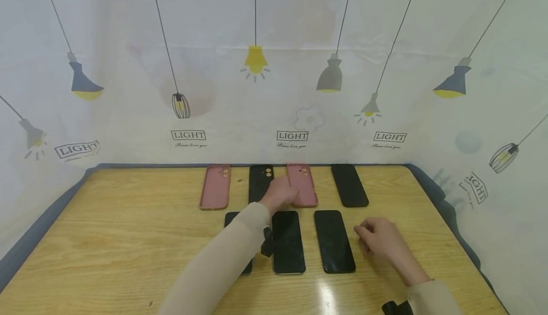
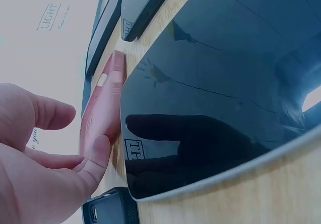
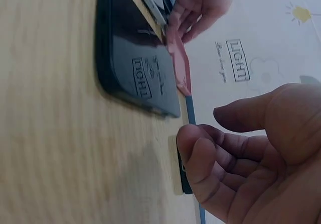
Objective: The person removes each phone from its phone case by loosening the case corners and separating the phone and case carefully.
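Observation:
My left hand (image 1: 280, 193) reaches to the back row of the table, its fingertips at the near-left edge of a pink phone case (image 1: 303, 184). In the left wrist view the thumb stands apart from that case (image 2: 103, 108), while a fingertip touches its side. A black phone case (image 1: 259, 182) lies just left of the hand, partly covered by it. Over the table at right, my right hand (image 1: 381, 239) has loosely curled fingers and holds nothing. Nearest to it is a dark-screened phone (image 1: 335, 241); another phone (image 1: 288, 242) lies further left.
A second pink phone case (image 1: 215, 186) lies at back left. At back right is a black flat phone or case (image 1: 349, 185). My left sleeve covers much of a third front phone (image 1: 231, 217). A printed white cloth (image 1: 265, 115) rises behind the wooden table (image 1: 128, 229).

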Available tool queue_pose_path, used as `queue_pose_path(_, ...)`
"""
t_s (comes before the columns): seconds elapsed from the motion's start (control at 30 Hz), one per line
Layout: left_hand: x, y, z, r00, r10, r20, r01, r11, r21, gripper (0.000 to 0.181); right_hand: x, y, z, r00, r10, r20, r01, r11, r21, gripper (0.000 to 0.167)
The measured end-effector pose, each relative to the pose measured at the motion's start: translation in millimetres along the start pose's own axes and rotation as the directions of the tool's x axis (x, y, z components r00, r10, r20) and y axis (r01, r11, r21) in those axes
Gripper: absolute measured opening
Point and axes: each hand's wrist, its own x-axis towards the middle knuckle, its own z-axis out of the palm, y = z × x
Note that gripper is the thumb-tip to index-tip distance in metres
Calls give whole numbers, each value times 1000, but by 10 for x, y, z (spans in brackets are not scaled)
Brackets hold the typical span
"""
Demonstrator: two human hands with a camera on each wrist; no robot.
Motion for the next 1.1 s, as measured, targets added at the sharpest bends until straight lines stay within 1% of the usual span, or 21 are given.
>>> queue_pose_path(0.23,-16,-35,-33,999,47,-7,-47,998,-31,17,218,49,-108,998,-2,-57,-4,995,-97,24)
queue_pose_path(0.3,-51,-28,-49,998,65,-9,-65,997,-45,13,279,65,-139,998,-1,-70,-7,992,-128,26)
queue_pose_path(0.4,-135,-8,-83,995,99,-6,-99,993,-65,5,368,97,-166,997,1,-77,-14,985,-171,29)
queue_pose_path(0.43,-164,-1,-95,994,112,-5,-112,992,-64,6,397,107,-172,997,6,-76,-19,983,-183,30)
queue_pose_path(0.6,-288,40,-138,987,163,7,-163,987,-12,39,525,141,-197,996,57,-67,-69,978,-197,37)
queue_pose_path(0.67,-330,49,-143,985,174,16,-174,985,-3,49,570,150,-208,995,81,-59,-91,976,-199,40)
queue_pose_path(0.8,-433,65,-149,980,198,36,-198,980,-3,54,663,172,-216,992,119,-40,-124,969,-214,48)
queue_pose_path(0.93,-545,82,-150,973,225,47,-226,974,1,55,755,193,-205,989,148,-22,-149,963,-226,56)
queue_pose_path(1.1,-666,91,-136,970,233,64,-232,972,-19,55,833,209,-175,986,164,-10,-162,953,-256,67)
